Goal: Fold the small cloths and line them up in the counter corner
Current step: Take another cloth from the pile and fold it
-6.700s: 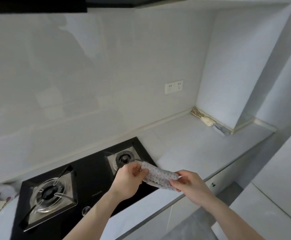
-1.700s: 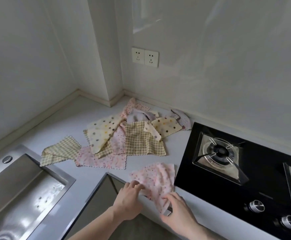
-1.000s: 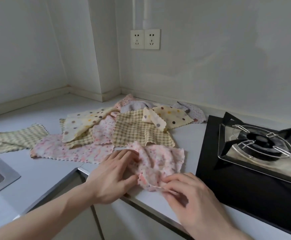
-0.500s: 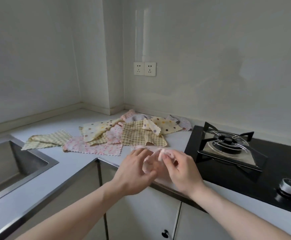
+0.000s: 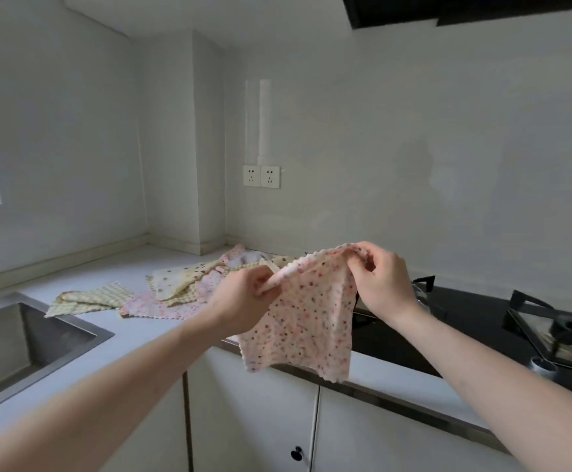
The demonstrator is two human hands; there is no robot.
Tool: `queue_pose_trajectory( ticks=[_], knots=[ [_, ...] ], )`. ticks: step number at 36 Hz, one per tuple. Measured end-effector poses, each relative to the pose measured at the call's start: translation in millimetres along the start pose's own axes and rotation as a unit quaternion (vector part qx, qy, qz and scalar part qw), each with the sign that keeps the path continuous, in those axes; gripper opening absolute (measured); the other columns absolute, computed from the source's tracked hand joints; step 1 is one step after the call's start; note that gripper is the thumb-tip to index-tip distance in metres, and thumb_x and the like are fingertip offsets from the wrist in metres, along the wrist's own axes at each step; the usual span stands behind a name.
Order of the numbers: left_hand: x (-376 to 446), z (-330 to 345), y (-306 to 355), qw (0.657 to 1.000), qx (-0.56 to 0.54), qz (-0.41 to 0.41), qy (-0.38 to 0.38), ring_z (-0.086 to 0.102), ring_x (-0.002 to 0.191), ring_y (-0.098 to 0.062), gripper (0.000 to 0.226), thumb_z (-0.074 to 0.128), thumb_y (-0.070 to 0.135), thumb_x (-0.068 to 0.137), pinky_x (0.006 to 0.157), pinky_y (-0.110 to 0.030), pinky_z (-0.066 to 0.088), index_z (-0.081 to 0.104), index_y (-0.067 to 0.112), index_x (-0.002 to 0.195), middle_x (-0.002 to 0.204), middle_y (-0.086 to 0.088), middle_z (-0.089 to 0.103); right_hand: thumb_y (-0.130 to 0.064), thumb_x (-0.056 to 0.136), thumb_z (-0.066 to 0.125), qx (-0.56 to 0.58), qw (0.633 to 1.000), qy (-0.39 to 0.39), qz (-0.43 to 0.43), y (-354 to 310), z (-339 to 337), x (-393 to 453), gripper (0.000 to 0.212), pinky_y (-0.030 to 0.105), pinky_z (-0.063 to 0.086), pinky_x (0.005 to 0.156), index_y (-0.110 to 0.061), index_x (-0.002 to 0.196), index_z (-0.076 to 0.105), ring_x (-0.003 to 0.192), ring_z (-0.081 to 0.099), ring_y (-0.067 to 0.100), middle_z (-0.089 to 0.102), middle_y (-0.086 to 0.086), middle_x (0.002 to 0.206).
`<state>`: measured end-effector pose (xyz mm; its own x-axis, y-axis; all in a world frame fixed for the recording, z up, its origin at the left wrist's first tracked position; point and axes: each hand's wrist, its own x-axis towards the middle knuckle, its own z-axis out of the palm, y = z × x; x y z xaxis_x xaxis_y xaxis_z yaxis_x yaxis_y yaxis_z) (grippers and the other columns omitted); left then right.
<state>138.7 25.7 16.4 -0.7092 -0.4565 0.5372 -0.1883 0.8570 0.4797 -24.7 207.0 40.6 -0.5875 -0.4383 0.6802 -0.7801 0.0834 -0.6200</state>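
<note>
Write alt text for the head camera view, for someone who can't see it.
Two hands, left hand and right hand, pinch the top corners of a pink dotted cloth hanging above the counter. Unfolded cloths lie behind, between sink and stove.

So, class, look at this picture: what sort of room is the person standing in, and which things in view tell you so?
Most likely a home kitchen. A steel sink is set into the counter, a black gas hob lies to the right, and cupboard doors run below.
</note>
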Motion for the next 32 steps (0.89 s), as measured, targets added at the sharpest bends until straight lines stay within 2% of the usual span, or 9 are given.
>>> queue_pose_trajectory(
  ticks=[6,9,14,18,20,22,24,28,32],
  knots=[
    [2.1,-18.9,11.0,0.999,-0.044,-0.005,-0.027,0.045,0.050,-0.003,0.035,0.077,0.033,0.085,0.048,-0.019,0.030,0.051,0.031,0.062,0.058,0.011,0.049,-0.029,0.097,0.063,-0.005,1.000,0.004,0.028,3.6,-26.3,2.5,0.017,0.040,0.055,0.072,-0.018,0.087,0.072,0.077,0.068,0.027,0.073,0.005,0.077],
    [5.2,-24.9,16.5,0.991,-0.086,-0.035,-0.092,0.043,0.051,0.000,0.028,0.080,0.026,0.081,0.049,-0.016,0.029,0.055,0.023,0.068,0.063,0.014,0.047,-0.029,0.096,0.064,-0.014,0.999,-0.004,0.048,3.3,-34.1,1.4,0.021,0.035,0.051,0.068,-0.013,0.084,0.070,0.074,0.065,0.030,0.071,0.009,0.074],
    [10.0,-30.4,21.7,0.946,-0.173,-0.070,-0.263,0.049,0.073,-0.018,0.037,0.085,0.030,0.074,0.069,-0.033,0.037,0.053,0.011,0.076,0.077,-0.001,0.049,-0.032,0.097,0.062,-0.024,0.996,-0.052,0.074,-0.1,-41.2,-2.1,0.031,0.029,0.042,0.063,-0.006,0.082,0.067,0.058,0.055,0.016,0.066,0.007,0.062],
    [17.1,-26.9,25.9,0.931,-0.203,-0.092,-0.288,0.068,0.085,-0.020,0.030,0.083,0.029,0.077,0.084,-0.038,0.054,0.067,0.008,0.090,0.087,-0.002,0.066,-0.035,0.098,0.061,-0.037,0.994,-0.061,0.084,1.0,-43.2,1.4,0.039,0.027,0.040,0.061,-0.009,0.069,0.059,0.059,0.052,0.013,0.062,0.002,0.059],
    [24.9,-22.8,26.7,0.944,-0.182,-0.099,-0.258,0.062,0.077,-0.016,0.028,0.083,0.035,0.073,0.076,-0.035,0.049,0.065,0.015,0.080,0.081,0.001,0.062,-0.036,0.097,0.061,-0.050,0.994,-0.058,0.083,3.0,-43.8,5.8,0.037,0.027,0.039,0.060,-0.009,0.073,0.063,0.063,0.052,0.014,0.064,0.006,0.066],
    [36.3,-17.4,23.7,0.969,-0.141,-0.101,-0.178,0.052,0.067,-0.014,0.029,0.082,0.045,0.063,0.067,-0.030,0.041,0.062,0.025,0.068,0.073,0.006,0.054,-0.036,0.098,0.061,-0.067,0.992,-0.063,0.088,6.3,-44.8,12.1,0.033,0.023,0.039,0.059,-0.013,0.076,0.068,0.065,0.054,0.014,0.065,0.002,0.068],
    [47.2,-14.6,21.7,0.986,-0.088,-0.087,-0.108,0.046,0.060,-0.013,0.031,0.082,0.048,0.065,0.062,-0.028,0.037,0.060,0.025,0.063,0.066,0.009,0.050,-0.034,0.098,0.062,-0.081,0.990,-0.070,0.097,9.8,-46.2,19.9,0.026,0.020,0.041,0.060,-0.020,0.078,0.072,0.068,0.059,0.012,0.069,-0.005,0.071],
    [63.3,-17.1,24.9,0.998,-0.017,-0.034,-0.044,0.049,0.066,-0.019,0.038,0.083,0.040,0.078,0.063,-0.030,0.038,0.052,0.029,0.060,0.068,0.006,0.057,-0.025,0.098,0.062,-0.099,0.988,-0.058,0.106,13.3,-49.9,36.0,0.016,0.012,0.038,0.056,-0.024,0.086,0.071,0.068,0.059,0.003,0.067,-0.013,0.073],
    [74.4,-21.8,31.3,1.000,-0.012,0.000,0.003,0.052,0.066,-0.016,0.032,0.083,0.039,0.079,0.061,-0.027,0.038,0.057,0.034,0.062,0.067,0.007,0.061,-0.020,0.096,0.063,-0.098,0.989,-0.020,0.105,17.2,-57.6,48.5,0.010,0.012,0.041,0.061,-0.025,0.092,0.071,0.080,0.065,0.013,0.072,-0.006,0.086]
  ],
)
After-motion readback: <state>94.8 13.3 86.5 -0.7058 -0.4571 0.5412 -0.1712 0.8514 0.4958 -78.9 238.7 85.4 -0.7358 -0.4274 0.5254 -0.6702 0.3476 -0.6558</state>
